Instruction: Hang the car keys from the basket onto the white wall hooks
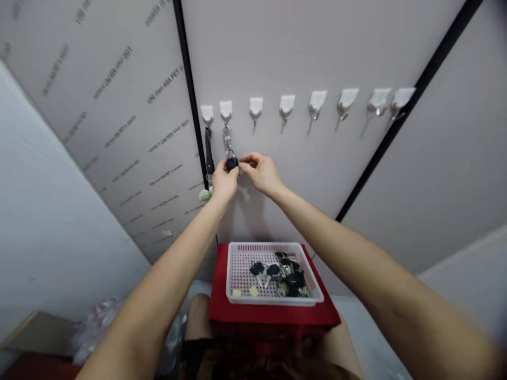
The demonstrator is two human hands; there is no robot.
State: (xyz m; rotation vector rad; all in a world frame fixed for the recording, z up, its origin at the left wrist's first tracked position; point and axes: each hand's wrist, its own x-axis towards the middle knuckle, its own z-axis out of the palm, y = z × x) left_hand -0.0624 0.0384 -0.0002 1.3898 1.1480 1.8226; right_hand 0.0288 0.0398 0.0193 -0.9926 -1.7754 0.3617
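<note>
My left hand (224,183) pinches a key with a black head (232,163). The key hangs from a silver chain with a clasp (227,138), which is looped on the second white hook (225,110) from the left. Just to the right of the key head, my right hand (261,172) has its thumb and index finger pressed together. What lies between those fingertips is too small to make out. Beside my left hand a black strap (208,153) hangs from the leftmost hook (207,114), with a pale green ornament (205,195) at its lower end.
Several more white hooks (287,105) run rightward along the grey wall panel. Below my hands, a white perforated basket (231,264) stands on a red surface (219,311). It holds black-headed keys (272,271), a dark pile of key items (293,281) and yellow paper pieces (253,291).
</note>
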